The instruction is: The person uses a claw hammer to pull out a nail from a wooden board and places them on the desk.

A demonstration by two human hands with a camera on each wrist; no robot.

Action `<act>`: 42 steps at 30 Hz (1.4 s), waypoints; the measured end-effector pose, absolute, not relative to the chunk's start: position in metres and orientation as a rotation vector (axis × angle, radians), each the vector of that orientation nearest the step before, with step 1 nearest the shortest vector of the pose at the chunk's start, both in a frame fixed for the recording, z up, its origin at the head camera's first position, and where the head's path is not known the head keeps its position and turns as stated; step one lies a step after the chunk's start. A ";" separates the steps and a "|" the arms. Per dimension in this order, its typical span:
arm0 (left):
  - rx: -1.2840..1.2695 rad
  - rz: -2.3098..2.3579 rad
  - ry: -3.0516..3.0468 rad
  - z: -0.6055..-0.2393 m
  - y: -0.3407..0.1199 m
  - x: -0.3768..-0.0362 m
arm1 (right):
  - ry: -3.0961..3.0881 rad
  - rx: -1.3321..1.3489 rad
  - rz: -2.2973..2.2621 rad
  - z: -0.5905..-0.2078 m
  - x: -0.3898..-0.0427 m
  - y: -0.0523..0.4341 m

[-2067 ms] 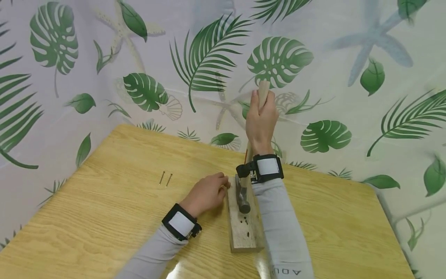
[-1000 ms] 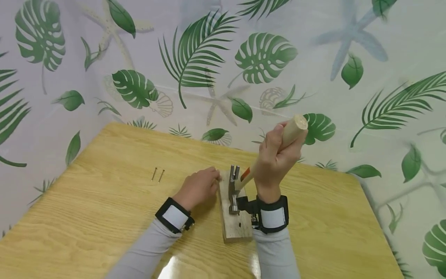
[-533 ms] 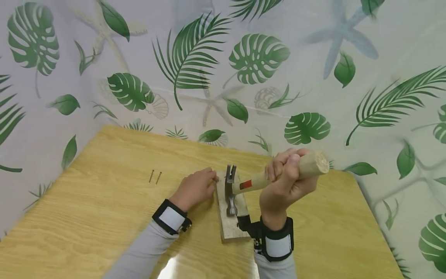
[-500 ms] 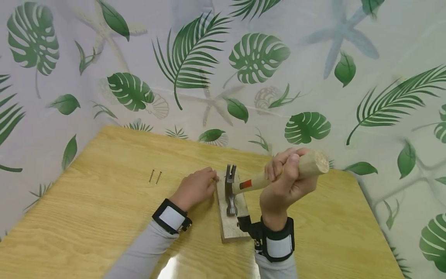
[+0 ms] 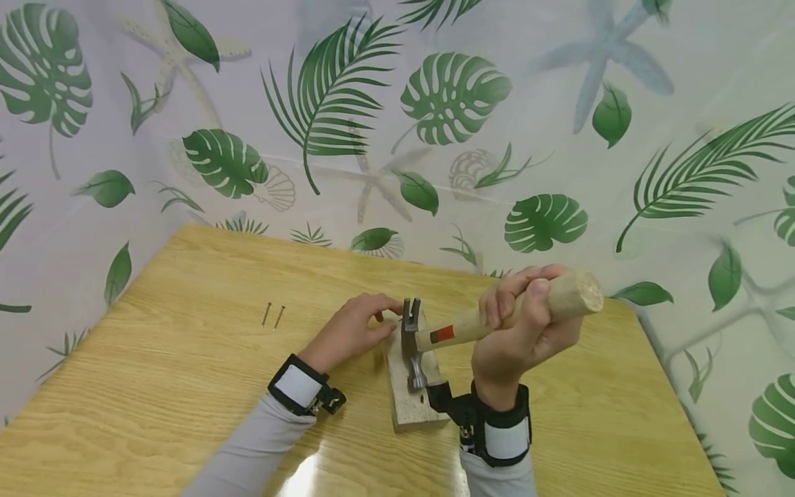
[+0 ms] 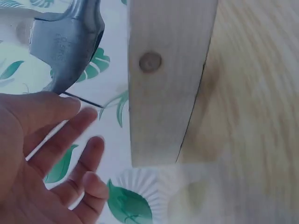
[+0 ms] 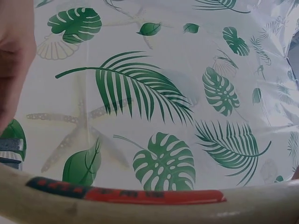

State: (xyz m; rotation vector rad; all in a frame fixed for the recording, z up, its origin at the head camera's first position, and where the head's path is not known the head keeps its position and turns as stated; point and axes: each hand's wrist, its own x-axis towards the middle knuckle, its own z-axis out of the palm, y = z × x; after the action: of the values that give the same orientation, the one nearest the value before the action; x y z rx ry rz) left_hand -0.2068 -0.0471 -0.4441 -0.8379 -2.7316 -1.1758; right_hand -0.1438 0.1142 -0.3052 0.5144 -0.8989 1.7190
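Observation:
My right hand (image 5: 524, 328) grips the wooden handle of a claw hammer (image 5: 412, 348), its butt tilted up to the right. The hammer's head is over a wooden block (image 5: 422, 411), claw pointing away from me. My left hand (image 5: 348, 331) is beside the block's far left edge, thumb and index finger apart near the claw. In the left wrist view, a thin dark nail (image 6: 84, 99) shows between the claw and my fingertips; what holds it is hidden. The right wrist view shows the handle's red and black label (image 7: 154, 196) close up.
Two loose nails (image 5: 273, 316) lie on the wood-grain table (image 5: 205, 359), left of my left hand. Small dark holes (image 5: 422, 399) mark the block's near part. A leaf-patterned sheet (image 5: 348, 103) stands behind the table.
My right hand has come down and right, swinging the hammer's handle from pointing away to tilting right. My left hand's fingers have spread and moved nearer the claw. The loose nails stay put.

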 end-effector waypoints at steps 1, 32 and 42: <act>-0.858 -1.189 -2.723 -0.444 -0.046 -0.207 | -0.900 0.523 1.727 -0.305 -0.143 0.114; 0.087 -0.907 -3.095 -0.433 -0.158 -0.215 | -1.139 0.522 1.656 -0.295 -0.140 0.151; 0.251 -0.775 -3.193 -0.439 -0.166 -0.219 | -1.164 0.453 1.617 -0.293 -0.144 0.166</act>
State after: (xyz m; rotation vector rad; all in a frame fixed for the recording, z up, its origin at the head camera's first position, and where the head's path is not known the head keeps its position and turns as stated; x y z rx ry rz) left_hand -0.2190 -0.1658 -0.4387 0.2512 -3.1930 -0.7748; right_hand -0.1439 0.1661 -0.2926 0.4534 -1.1639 1.6175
